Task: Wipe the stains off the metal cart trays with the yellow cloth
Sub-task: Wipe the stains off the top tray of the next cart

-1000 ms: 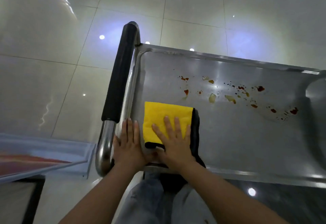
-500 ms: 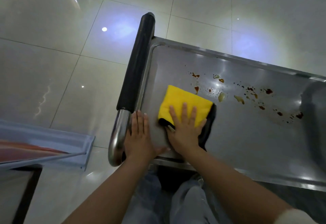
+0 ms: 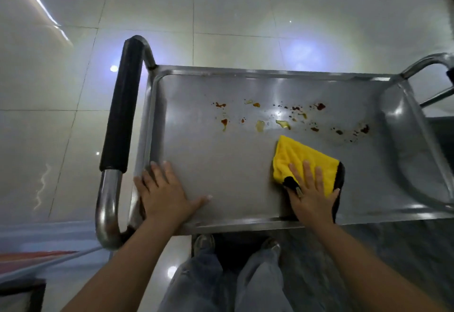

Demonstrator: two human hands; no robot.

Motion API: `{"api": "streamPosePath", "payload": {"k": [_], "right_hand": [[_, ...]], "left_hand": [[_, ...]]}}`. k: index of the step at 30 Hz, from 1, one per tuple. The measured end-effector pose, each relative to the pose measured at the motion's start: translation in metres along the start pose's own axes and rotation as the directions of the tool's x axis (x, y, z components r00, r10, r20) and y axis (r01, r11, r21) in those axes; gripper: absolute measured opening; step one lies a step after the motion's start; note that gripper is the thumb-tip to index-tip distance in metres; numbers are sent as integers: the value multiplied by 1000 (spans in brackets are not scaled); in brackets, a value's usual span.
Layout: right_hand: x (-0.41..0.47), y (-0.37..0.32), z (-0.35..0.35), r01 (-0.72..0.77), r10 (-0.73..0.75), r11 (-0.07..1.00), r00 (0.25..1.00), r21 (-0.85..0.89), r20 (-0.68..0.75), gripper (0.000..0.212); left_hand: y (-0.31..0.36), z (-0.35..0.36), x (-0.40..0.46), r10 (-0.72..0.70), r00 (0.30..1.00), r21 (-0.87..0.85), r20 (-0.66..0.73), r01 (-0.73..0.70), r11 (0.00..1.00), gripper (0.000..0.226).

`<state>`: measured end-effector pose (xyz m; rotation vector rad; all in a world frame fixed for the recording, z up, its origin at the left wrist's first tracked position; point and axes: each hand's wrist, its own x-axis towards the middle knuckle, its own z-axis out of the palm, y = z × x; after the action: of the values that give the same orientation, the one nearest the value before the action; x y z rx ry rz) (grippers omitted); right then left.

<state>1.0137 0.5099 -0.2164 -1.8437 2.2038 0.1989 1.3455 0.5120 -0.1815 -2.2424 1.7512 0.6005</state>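
Head view: right hand (image 3: pixel 312 196) presses yellow cloth (image 3: pixel 303 162) (flat-fingered).

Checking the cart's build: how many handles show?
2. A black-gripped handle stands at the tray's left end; a bare metal handle is at the right end, partly cut off by the frame.

Dim, soft wide-angle view; bluish glare on glossy floor tiles (image 3: pixel 245 17).

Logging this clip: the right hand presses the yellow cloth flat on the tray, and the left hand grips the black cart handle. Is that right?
Not quite. In the head view the left hand lies flat on the metal tray beside the black cart handle, not gripping it. The right hand does press the yellow cloth flat on the tray.
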Motion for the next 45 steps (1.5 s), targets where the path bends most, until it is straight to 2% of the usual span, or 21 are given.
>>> {"api": "streamPosePath", "payload": {"k": [3, 5, 7, 9, 12, 15, 18, 21, 23, 25, 27, 28, 30, 33, 35, 37, 38, 40, 43, 45], "right_hand": [[-7, 9, 2, -193, 195, 978, 981, 83, -14, 63], [-7, -6, 6, -208, 209, 973, 978, 96, -9, 67], [-11, -10, 10, -77, 77, 997, 997, 25, 5, 67], [-15, 6, 9, 154, -154, 988, 988, -29, 7, 67], [-9, 49, 0, 441, -442, 894, 897, -78, 2, 66], [10, 97, -8, 515, -516, 848, 856, -124, 30, 66], [26, 151, -13, 388, -392, 915, 920, -114, -17, 66], [42, 204, -21, 107, -114, 991, 990, -86, -86, 64], [56, 212, -24, -98, 100, 995, 989, 24, -112, 63], [68, 193, -22, -253, 268, 960, 955, 117, -130, 68], [74, 167, -20, -270, 287, 954, 948, 132, -137, 69], [75, 157, -20, -207, 219, 973, 966, 100, -135, 69], [75, 151, -22, 56, -58, 998, 990, -19, -127, 67], [83, 175, -32, 449, -463, 879, 884, -159, -63, 65], [97, 206, -41, 603, -617, 775, 787, -190, -15, 64], [113, 243, -49, 664, -673, 721, 739, -199, 28, 64], [119, 259, -52, 653, -659, 734, 752, -189, 38, 64], [125, 285, -54, 548, -550, 825, 835, -138, 22, 66], [125, 293, -50, 222, -224, 974, 972, -36, -74, 62], [129, 272, -45, -18, 26, 996, 995, 84, -100, 55]], "left_hand": [[40, 2, 8, 106, 994, 21, 13, -106, 994, 138], [72, 5, 15, 148, 986, 24, 83, -150, 988, 137], [104, 9, 20, 184, 973, 59, 138, -193, 979, 136], [137, 13, 24, 219, 962, 88, 161, -235, 968, 132], [185, 14, 31, 224, 958, 124, 181, -248, 961, 127], [214, 11, 41, 135, 939, 150, 316, -189, 970, 154], [221, 6, 47, 55, 912, 192, 406, -143, 971, 165], [230, -2, 48, 35, 897, 205, 442, -139, 969, 165], [237, -7, 48, 20, 898, 194, 440, -117, 974, 164], [245, -8, 47, 0, 908, 159, 419, -74, 984, 161], [259, -7, 45, 1, 913, 98, 408, -45, 994, 154], [271, -6, 44, 26, 912, 82, 410, -65, 995, 152], [301, -2, 40, 74, 901, 75, 427, -117, 990, 155], [340, 1, 42, -27, 890, 101, 455, -22, 995, 165], [348, 1, 46, -102, 872, 122, 479, 49, 991, 170], [346, 2, 48, -109, 863, 126, 493, 53, 991, 171], [344, 2, 47, -103, 862, 129, 497, 44, 991, 170], [341, 2, 45, -83, 861, 123, 502, 24, 992, 169], [338, 1, 44, -65, 857, 116, 511, 6, 993, 168], [339, 0, 46, -72, 851, 121, 519, 10, 993, 167]]}}
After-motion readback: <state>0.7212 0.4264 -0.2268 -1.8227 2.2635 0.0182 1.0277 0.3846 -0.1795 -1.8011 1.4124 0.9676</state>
